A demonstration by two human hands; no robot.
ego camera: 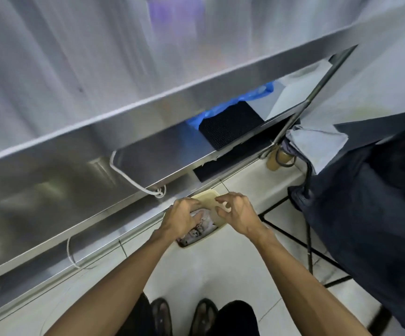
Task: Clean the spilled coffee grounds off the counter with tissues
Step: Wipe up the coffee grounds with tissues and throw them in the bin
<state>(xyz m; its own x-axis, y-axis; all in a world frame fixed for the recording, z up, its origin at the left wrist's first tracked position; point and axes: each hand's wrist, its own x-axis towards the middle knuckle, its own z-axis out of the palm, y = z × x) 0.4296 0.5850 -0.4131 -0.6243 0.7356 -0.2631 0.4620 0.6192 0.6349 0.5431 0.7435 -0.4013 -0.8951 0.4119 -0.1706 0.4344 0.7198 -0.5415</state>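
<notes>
Beige bin holds stained tissues beneath left hand, grip unclear; right hand hovers beside, loosely curled, empty.

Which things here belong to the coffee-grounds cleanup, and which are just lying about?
Job:
soiled tissues
cream waste bin holding them
left hand gripping the tissues
right hand over the bin
steel counter

Lying about:
blue plastic bag
black mat
white cable
dark cloth
</notes>
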